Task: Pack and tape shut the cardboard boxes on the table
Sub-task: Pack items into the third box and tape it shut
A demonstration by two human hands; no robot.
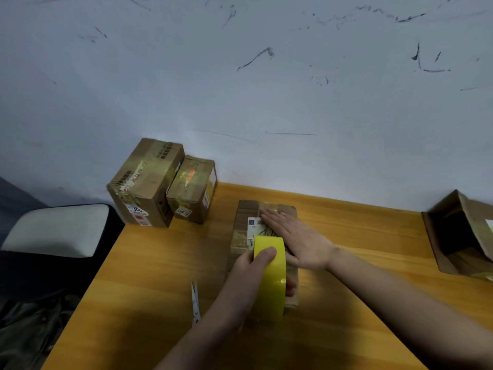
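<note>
Head: box [262,209] long axis toward wall, tape roll [269,279] upright on it

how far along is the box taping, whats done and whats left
Done: two taped boxes stand at the far left. In hand: left hand grips the yellow tape roll on the middle box, right hand pressing flat. Left: the open box at the right edge.

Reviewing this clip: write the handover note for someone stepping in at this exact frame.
Left hand grips the yellow tape roll at the near end of the centre box. Right hand lies flat on its top, fingers straight.
Done: two taped boxes stand at the table's far left corner.
Left: finish this strip and cut it; scissors lie left of the box. The open box at the right edge is untaped.
</note>
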